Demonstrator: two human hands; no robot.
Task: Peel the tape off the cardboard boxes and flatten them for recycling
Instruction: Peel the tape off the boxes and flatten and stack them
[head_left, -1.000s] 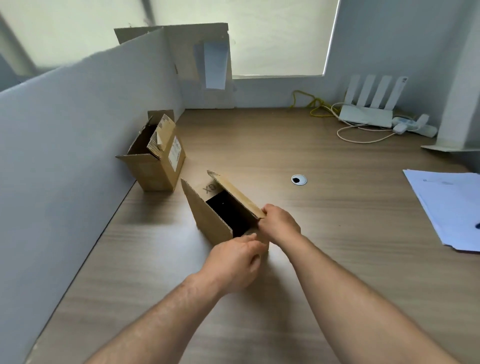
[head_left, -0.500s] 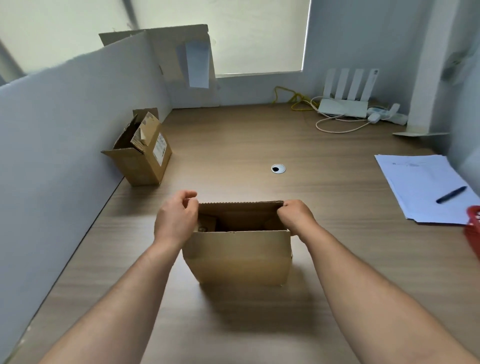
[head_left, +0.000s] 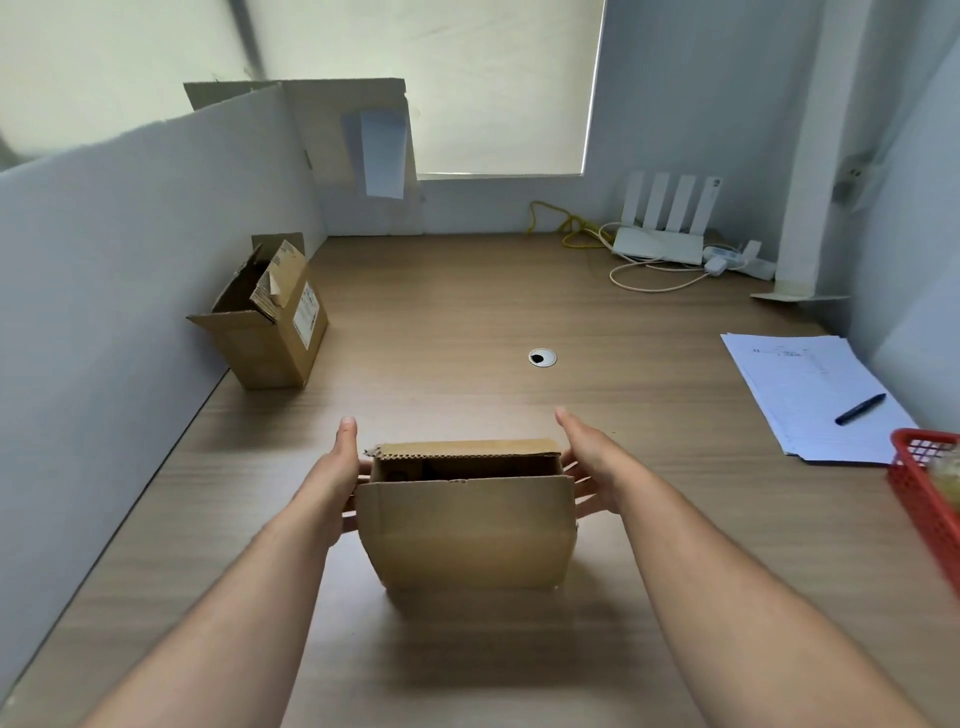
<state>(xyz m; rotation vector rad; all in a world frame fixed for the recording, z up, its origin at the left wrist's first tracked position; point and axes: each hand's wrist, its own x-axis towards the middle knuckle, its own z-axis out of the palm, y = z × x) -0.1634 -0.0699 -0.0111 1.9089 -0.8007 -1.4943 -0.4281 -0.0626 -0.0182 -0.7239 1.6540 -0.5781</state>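
- The small cardboard box (head_left: 467, 530) sits on the wooden desk (head_left: 467, 312) at about 6 o'clock, right in front of the person, with its top open.
- The inside is mostly shadow. There's something dark in the left corner, but I can't make out what.
- The left hand (head_left: 337, 478) is flat against the box's left side with the fingers straight, not curled round anything. Most of the fingers are tucked behind the box edge, so only the thumb and a few tips show.
- The right hand (head_left: 592, 473) mirrors it on the right side. It's open and the palm faces the cardboard, but the lower fingers are hidden by the box wall.
- I honestly can't tell whether the palms are pressing or only touching.
- A second box (head_left: 265, 332) stands at 10 o'clock against the grey partition (head_left: 130, 260), with its flaps up and a white label on its side. There's a pale scrap on one flap, either tape or torn paper, too small to call.
- A white router (head_left: 660, 228) with tangled cables is at 1 o'clock.
- A stack of papers (head_left: 800, 395) is at 3 o'clock with a dark pen (head_left: 860, 409) lying on it, and the print is unreadable.
- A red basket (head_left: 924, 499) is at 4 o'clock, cut off by the frame edge, and its contents are a blur.
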